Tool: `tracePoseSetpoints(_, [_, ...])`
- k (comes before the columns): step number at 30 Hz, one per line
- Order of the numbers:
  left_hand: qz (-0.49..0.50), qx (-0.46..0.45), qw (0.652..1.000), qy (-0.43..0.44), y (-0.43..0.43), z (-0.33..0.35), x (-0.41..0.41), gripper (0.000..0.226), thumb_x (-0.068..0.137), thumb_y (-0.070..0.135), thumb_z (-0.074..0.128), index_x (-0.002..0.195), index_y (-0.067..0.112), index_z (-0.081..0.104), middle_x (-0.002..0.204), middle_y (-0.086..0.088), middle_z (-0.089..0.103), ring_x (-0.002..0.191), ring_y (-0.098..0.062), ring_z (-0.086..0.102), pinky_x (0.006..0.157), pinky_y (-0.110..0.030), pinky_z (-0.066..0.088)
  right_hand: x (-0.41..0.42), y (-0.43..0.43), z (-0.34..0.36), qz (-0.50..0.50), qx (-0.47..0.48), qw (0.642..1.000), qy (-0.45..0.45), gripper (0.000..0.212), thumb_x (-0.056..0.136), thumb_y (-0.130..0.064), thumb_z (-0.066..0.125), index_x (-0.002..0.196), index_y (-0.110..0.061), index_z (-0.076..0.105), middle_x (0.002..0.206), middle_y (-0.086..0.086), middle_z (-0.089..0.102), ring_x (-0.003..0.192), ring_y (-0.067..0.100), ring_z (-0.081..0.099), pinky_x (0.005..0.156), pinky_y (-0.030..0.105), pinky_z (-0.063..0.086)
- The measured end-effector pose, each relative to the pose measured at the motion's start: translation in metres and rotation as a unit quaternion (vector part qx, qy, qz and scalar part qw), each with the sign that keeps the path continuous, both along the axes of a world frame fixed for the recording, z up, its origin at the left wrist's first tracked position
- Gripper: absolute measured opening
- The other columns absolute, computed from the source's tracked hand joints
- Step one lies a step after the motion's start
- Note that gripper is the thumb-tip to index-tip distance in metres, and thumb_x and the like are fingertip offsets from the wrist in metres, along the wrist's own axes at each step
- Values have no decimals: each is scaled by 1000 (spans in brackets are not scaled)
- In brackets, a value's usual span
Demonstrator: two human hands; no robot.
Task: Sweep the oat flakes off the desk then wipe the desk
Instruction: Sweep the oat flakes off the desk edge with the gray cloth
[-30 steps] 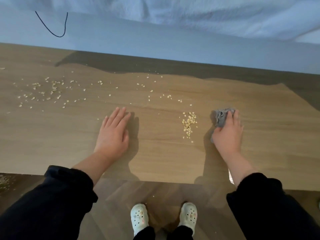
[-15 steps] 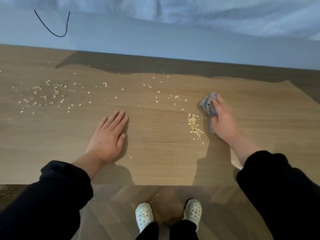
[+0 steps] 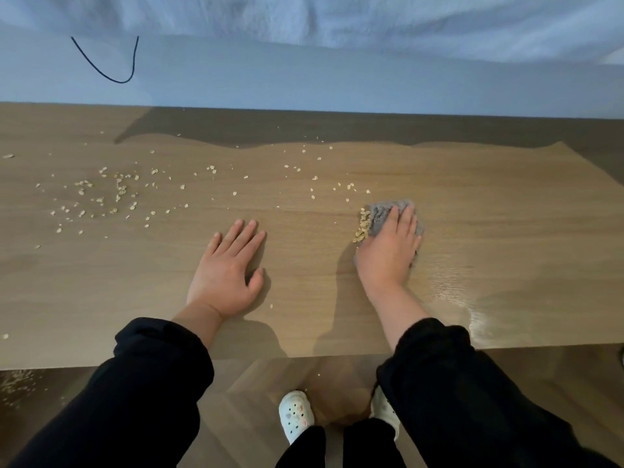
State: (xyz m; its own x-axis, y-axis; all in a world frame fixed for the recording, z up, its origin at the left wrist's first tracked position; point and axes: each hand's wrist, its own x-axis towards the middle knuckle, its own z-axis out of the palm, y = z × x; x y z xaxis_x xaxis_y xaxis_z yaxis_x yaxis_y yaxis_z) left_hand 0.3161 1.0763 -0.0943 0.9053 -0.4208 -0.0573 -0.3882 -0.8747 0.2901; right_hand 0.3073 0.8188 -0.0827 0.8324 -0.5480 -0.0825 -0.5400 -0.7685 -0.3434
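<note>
A wooden desk (image 3: 489, 211) fills the middle of the view. My right hand (image 3: 388, 251) presses a grey cloth (image 3: 380, 214) flat on it, fingers straight over the cloth. A small heap of oat flakes (image 3: 362, 228) lies against the cloth's left edge. More flakes lie thinly across the middle of the desk, and a wide scatter of oat flakes (image 3: 104, 194) covers the left part. My left hand (image 3: 229, 268) rests flat on the desk, palm down, holding nothing.
A pale wall (image 3: 337, 76) with a hanging black cable (image 3: 111, 72) runs behind the desk. The desk's front edge (image 3: 304, 361) is near my sleeves. Below are a wooden floor with spilled flakes (image 3: 17, 383) and my white shoes (image 3: 295, 415). A wet sheen (image 3: 456, 292) marks the desk's right.
My right hand has laid the cloth flat and pushed it left against the oat heap, which is now pressed at the cloth's edge. My left hand stays flat on the desk.
</note>
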Motion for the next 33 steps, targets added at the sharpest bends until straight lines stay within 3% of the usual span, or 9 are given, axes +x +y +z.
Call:
tracePoseSetpoints(3, [2,-8,1000,-7,0,0,0,69,84,44,30,148,18,37,157,3,24,147,-16,14,119,-44,11,-10,-22,1,35,-9,999,0,77,93,-11,50,155,-11,5,163,8,-7,150,23,-4,122,40,-1])
tracePoseSetpoints(10, [7,-20,1000,-18,0,-4,0,68,83,42,32,147,20,38,156,3,27,147,-16,17,119,-43,12,-3,-65,2,-54,-12,998,-13,68,90,-7,48,152,-3,20,162,16,8,148,32,11,121,49,9])
tracePoseSetpoints(17, [8,-22,1000,-20,-1,-3,-1,67,83,40,32,147,19,39,156,4,26,147,-16,16,119,-42,10,20,-19,1,138,-10,990,19,84,91,-10,54,155,-10,0,162,10,-9,150,25,-7,122,40,-2])
tracePoseSetpoints(25, [6,-23,1000,-21,0,-4,0,67,84,40,32,147,20,38,157,4,24,147,-16,14,120,-43,11,38,-66,5,0,-33,999,0,69,92,-8,47,153,-3,15,162,15,6,149,31,7,121,48,9])
tracePoseSetpoints(29, [7,-30,999,-21,-1,-3,0,66,84,38,34,146,18,41,156,3,28,146,-17,18,119,-47,16,74,-41,4,112,-26,993,16,73,91,-7,49,154,-8,12,163,12,1,149,31,4,122,47,6])
tracePoseSetpoints(33, [9,-30,999,-22,-1,-2,0,65,84,37,33,146,18,41,155,2,29,146,-17,18,118,-46,16,81,-33,12,258,26,964,50,77,91,-1,45,156,-12,4,163,4,-9,150,22,-6,122,40,-2])
